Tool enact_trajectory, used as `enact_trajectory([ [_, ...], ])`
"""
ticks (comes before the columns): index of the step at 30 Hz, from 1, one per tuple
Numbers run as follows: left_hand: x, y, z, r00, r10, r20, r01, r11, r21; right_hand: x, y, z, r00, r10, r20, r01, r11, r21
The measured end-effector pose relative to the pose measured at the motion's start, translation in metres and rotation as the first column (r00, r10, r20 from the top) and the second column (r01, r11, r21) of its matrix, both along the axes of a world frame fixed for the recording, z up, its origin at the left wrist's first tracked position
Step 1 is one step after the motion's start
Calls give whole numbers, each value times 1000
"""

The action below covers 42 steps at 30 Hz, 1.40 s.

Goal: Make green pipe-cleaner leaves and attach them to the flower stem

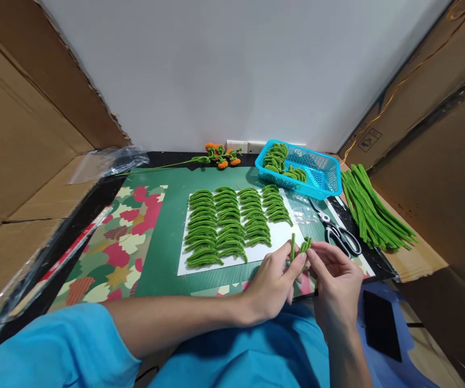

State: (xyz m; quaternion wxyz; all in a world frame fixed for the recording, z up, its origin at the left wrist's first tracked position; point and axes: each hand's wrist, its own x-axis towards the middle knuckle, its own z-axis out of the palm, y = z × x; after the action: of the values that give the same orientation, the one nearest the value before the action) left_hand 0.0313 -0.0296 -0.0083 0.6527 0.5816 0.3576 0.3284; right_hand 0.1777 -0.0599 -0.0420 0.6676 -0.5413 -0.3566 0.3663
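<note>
1. Left hand (271, 280), lower center: fingers curled nearly closed, thumb pinching short green chenille-stem pieces (305, 246).
2. Right hand (337, 275), just right of it: thumb and forefinger drawn together on the same pieces, other fingers loosely bent. Exact finger contact was partly hidden.
3. Held pieces sat between the hands, over the front edge of the work surface, right of lower center. One stub stood upright at the left hand; the others looked bent. Whether they were joined, couldn't tell.
4. Done: curved green bundles (230, 221) lay in four columns on a white sheet (283, 237), mid-frame. More sat in the blue plastic basket (327, 192), upper right, mostly toward its left end.
5. Left, as a judgement: held pieces looked unfinished. The fourth column stopped higher than the others, with bare sheet below it. Long straight chenille stems (374, 215) lay at far right, not formed into bundles.
6. Scissors (340, 237) lay beside the right hand, not held. Orange-flowered chenille stem (221, 155) lay top center, behind the sheet.
</note>
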Motion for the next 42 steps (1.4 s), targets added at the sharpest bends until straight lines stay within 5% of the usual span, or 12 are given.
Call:
enact_trajectory([
  [23,1,2,-4,965,-18,261,60,986,-155,-3,-2,13,980,142,137,-153,986,72],
  [42,3,2,-1,960,47,277,37,956,-292,-12,-3,16,973,23,229,-47,994,103],
])
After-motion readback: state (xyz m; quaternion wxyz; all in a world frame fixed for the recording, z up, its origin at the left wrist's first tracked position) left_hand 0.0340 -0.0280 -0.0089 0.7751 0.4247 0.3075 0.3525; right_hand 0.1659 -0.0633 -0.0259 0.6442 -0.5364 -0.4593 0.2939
